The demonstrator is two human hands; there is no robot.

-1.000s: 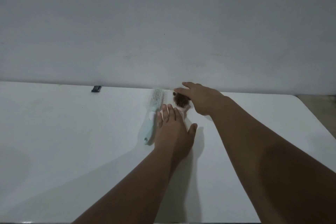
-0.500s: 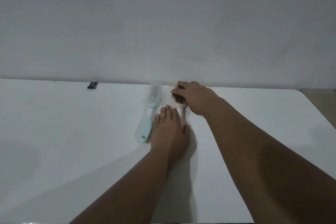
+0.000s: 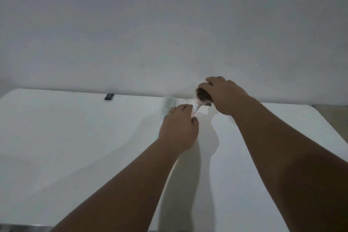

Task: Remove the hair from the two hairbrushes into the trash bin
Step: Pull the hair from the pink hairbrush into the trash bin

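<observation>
A pink hairbrush (image 3: pixel 198 104) is lifted off the white table (image 3: pixel 75 137), its head tilted up to the right. My left hand (image 3: pixel 178 128) is shut on its handle. My right hand (image 3: pixel 224 96) grips the clump of brown hair (image 3: pixel 203 94) on the brush head. A light blue hairbrush (image 3: pixel 168 105) lies on the table just left of my left hand, its handle hidden behind that hand. No trash bin is in view.
A small black object (image 3: pixel 109 96) sits at the table's back edge against the grey wall. The table's right edge runs past my right forearm, with brownish floor (image 3: pixel 335 111) beyond it.
The pink brush has come up off the table in my left hand. My right hand rose with the hair clump. The view shifted, so the table sits lower in frame.
</observation>
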